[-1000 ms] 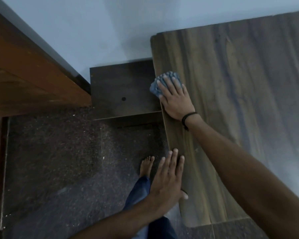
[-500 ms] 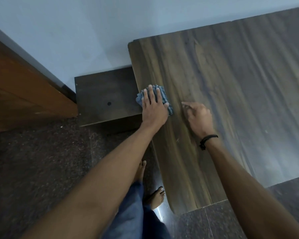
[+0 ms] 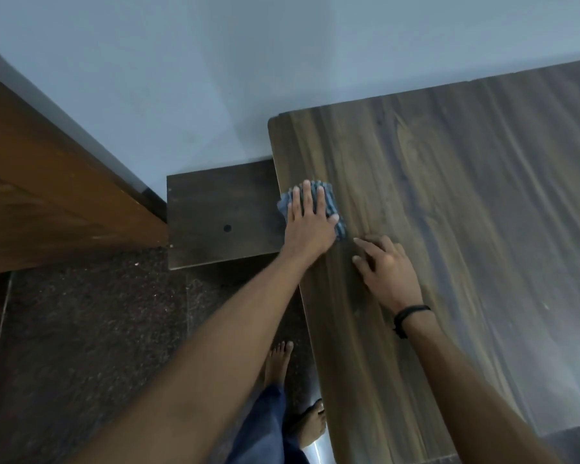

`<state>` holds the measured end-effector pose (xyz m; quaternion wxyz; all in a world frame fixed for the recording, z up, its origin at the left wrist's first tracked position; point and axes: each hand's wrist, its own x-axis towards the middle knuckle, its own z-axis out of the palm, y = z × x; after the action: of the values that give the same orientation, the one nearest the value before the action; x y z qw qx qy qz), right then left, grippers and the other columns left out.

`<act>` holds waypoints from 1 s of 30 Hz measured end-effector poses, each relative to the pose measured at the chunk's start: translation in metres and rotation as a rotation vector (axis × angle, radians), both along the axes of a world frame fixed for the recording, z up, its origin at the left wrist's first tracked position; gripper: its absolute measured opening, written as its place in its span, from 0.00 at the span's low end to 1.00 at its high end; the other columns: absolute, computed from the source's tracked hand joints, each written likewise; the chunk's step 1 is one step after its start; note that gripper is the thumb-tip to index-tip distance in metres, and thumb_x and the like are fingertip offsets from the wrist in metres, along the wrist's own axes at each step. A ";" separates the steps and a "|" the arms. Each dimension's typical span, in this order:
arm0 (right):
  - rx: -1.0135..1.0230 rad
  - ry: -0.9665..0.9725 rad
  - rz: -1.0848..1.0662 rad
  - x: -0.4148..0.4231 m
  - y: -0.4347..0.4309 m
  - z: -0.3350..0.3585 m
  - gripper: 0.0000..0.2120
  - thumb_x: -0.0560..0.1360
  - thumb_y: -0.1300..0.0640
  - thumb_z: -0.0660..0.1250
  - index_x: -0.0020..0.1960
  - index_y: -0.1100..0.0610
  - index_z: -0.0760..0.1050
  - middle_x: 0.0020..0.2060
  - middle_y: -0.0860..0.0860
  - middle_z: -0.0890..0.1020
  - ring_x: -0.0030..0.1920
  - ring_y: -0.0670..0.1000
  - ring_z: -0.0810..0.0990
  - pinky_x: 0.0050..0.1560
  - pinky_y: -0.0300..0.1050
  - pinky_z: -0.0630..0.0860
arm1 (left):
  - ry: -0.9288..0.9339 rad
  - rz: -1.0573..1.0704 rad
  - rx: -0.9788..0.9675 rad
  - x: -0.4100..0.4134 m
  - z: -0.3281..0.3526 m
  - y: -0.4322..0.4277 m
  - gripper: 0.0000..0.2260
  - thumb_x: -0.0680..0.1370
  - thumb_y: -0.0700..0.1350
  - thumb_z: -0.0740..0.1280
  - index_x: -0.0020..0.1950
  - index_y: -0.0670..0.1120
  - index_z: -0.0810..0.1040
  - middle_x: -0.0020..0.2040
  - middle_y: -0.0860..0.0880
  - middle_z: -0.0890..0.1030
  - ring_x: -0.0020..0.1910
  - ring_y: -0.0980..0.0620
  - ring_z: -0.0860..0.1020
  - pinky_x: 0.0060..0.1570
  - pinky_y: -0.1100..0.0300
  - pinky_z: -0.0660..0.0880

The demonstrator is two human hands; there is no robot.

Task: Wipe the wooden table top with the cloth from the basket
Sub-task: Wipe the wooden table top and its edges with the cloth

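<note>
Left hand [image 3: 310, 226] flat on blue cloth [image 3: 331, 200]; right hand [image 3: 387, 269] relaxed, empty. Cloth looks soft, light; press its middle

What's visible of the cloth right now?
The cloth is a small blue-grey rag with a ribbed texture, bunched rather than spread. It lies on the wooden table at its left edge, near the far corner, its left side seemingly just over the edge. The left hand presses flat on it with straight fingers, covering its middle. The right hand rests on the table close by.
</note>
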<state>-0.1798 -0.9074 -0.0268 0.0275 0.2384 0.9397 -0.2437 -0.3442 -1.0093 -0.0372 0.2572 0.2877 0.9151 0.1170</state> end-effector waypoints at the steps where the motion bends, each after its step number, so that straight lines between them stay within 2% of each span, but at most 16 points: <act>1: 0.023 -0.078 0.001 -0.006 0.003 0.001 0.25 0.80 0.46 0.66 0.76 0.47 0.69 0.74 0.53 0.68 0.73 0.60 0.66 0.71 0.58 0.68 | -0.008 -0.011 -0.007 -0.024 0.000 0.008 0.31 0.86 0.57 0.48 0.81 0.46 0.35 0.79 0.42 0.31 0.78 0.42 0.31 0.74 0.47 0.33; 4: -0.008 -0.304 0.002 -0.026 0.019 0.010 0.38 0.77 0.38 0.67 0.81 0.41 0.53 0.82 0.49 0.49 0.81 0.60 0.47 0.78 0.57 0.54 | -0.030 -0.047 -0.033 -0.090 0.004 0.026 0.32 0.85 0.58 0.48 0.81 0.47 0.34 0.79 0.43 0.30 0.78 0.41 0.31 0.73 0.48 0.32; 6: -0.064 -0.399 0.005 -0.037 0.027 0.015 0.43 0.76 0.38 0.69 0.81 0.39 0.48 0.82 0.48 0.43 0.80 0.62 0.42 0.79 0.57 0.49 | -0.032 -0.046 -0.048 -0.121 0.007 0.032 0.32 0.85 0.59 0.49 0.81 0.47 0.35 0.80 0.43 0.31 0.78 0.41 0.32 0.74 0.46 0.33; 8: -0.095 -0.454 0.004 -0.044 0.031 0.016 0.45 0.75 0.38 0.70 0.81 0.38 0.45 0.82 0.47 0.40 0.80 0.64 0.39 0.79 0.59 0.49 | -0.024 -0.051 -0.056 -0.135 0.011 0.035 0.33 0.85 0.59 0.49 0.81 0.47 0.35 0.80 0.43 0.32 0.78 0.41 0.32 0.75 0.45 0.34; 16: -0.077 -0.523 0.022 -0.050 0.030 0.014 0.46 0.76 0.41 0.70 0.81 0.39 0.42 0.81 0.49 0.36 0.79 0.66 0.39 0.77 0.66 0.56 | -0.109 -0.217 -0.148 -0.080 0.007 -0.001 0.34 0.85 0.58 0.51 0.80 0.47 0.32 0.78 0.44 0.27 0.76 0.42 0.28 0.73 0.45 0.32; 22: -0.010 -0.572 0.016 -0.058 0.026 0.017 0.46 0.77 0.42 0.70 0.82 0.40 0.41 0.81 0.50 0.36 0.80 0.67 0.42 0.69 0.64 0.68 | -0.055 -0.117 -0.073 -0.150 0.011 0.039 0.35 0.85 0.59 0.52 0.81 0.46 0.35 0.79 0.42 0.31 0.78 0.39 0.33 0.75 0.40 0.37; 27: -0.010 -0.553 0.011 -0.059 0.028 0.013 0.46 0.76 0.42 0.70 0.81 0.40 0.42 0.81 0.49 0.37 0.80 0.66 0.42 0.68 0.63 0.70 | -0.051 -0.022 -0.059 -0.203 0.011 0.060 0.35 0.84 0.61 0.51 0.82 0.46 0.37 0.80 0.42 0.32 0.78 0.39 0.34 0.76 0.43 0.37; 30: -0.044 -0.508 0.017 -0.059 0.032 0.013 0.47 0.75 0.42 0.72 0.82 0.39 0.44 0.81 0.49 0.38 0.80 0.67 0.43 0.71 0.65 0.66 | 0.012 -0.017 -0.040 -0.203 0.004 0.060 0.34 0.84 0.61 0.50 0.82 0.45 0.39 0.81 0.42 0.35 0.79 0.39 0.34 0.76 0.44 0.36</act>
<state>-0.2388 -0.8752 -0.0134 0.2697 0.2833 0.8991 -0.1962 -0.5468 -0.9491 -0.0336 0.2585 0.2911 0.9162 0.0948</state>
